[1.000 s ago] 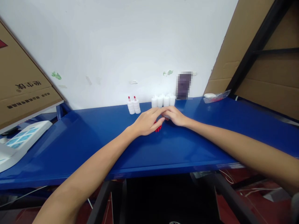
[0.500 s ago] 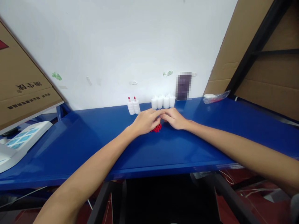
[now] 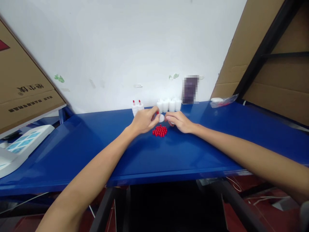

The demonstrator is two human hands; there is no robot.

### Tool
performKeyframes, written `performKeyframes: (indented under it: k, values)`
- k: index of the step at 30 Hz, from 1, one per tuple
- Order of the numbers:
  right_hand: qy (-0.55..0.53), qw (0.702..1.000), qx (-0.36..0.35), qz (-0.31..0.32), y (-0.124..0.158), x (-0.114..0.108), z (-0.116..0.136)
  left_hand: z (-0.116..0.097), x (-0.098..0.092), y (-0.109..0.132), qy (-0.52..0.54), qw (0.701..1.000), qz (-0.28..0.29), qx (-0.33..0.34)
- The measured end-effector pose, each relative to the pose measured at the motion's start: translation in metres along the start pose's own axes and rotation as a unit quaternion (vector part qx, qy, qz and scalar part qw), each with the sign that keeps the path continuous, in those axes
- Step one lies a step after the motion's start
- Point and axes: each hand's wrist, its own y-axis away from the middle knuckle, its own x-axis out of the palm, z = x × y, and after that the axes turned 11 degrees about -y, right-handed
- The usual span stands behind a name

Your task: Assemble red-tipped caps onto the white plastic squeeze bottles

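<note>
Capping in hand, by the look of it. Left hand (image 3: 142, 121) closed to a narrow pinch on a single red cap (image 3: 157, 112); right hand (image 3: 180, 122) curled low, fingertips narrow on a small white bottle (image 3: 161, 118). Cap and bottle touching, held just above the blue tabletop (image 3: 96, 145) between the two hands, a little nearer the wall than the heap of loose red caps (image 3: 159, 130). Too small to tell whether seated on the neck or merely laid against it, or how much of the bottle each hand carries.

Judging from that, calls for lining the cap square over the neck and pressing or twisting it home: a fine, steady pinch rather than force. Worth keeping both wrists low and quiet, with the heap lying just below the fingers and apt to scatter at a nudge.

Around the hands: a row of uncapped white bottles (image 3: 169, 105) upright against the wall, just behind the fingertips; two capped bottles (image 3: 136, 105) with red tips to the left of that row, partly hidden by the left knuckles. Near enough, both groups, to be toppled by a careless lift.

Farther right, a dark blurred object (image 3: 190, 89) leaning on the wall and a clear plastic bag (image 3: 223, 100), well apart from the work. At far left a white keypad device (image 3: 21, 146) below a cardboard box (image 3: 24, 90); at right, cardboard sheets (image 3: 277, 87) behind a black rack frame (image 3: 263, 48).
</note>
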Motion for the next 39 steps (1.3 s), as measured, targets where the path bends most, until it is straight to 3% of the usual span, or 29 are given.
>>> performKeyframes:
  k: [3,8,10,12,17,21,26,34,39]
  values:
    - [0.027,0.999,0.036,-0.018,-0.002,0.001,-0.001,0.025,-0.005,0.001,-0.068,0.996,0.033,-0.044]
    - [0.054,0.995,0.054,-0.064,-0.005,0.005,-0.004,0.065,0.000,0.013,-0.139,0.958,0.227,-0.109]
    - [0.048,0.994,0.058,-0.075,-0.005,0.006,-0.006,0.071,0.000,0.015,-0.154,0.942,0.268,-0.130]
    - [0.038,0.995,0.063,-0.073,-0.004,0.007,-0.007,0.069,-0.002,0.014,-0.164,0.938,0.269,-0.147]
    - [0.008,0.992,0.046,-0.114,-0.001,0.005,-0.007,0.043,-0.015,0.002,-0.180,0.951,0.194,-0.161]
    - [-0.051,0.993,0.036,-0.101,0.000,0.002,-0.006,0.021,-0.018,-0.004,-0.152,0.971,0.153,-0.100]
    - [-0.055,0.990,0.099,-0.089,-0.005,0.000,-0.009,0.005,-0.009,-0.002,-0.062,0.972,0.220,0.049]
    - [0.004,0.997,0.050,-0.054,-0.011,-0.003,-0.008,-0.001,-0.004,0.000,-0.042,0.963,0.255,0.072]
    - [-0.029,0.992,0.100,-0.077,-0.011,-0.001,-0.007,-0.001,-0.003,0.000,-0.051,0.961,0.258,0.083]
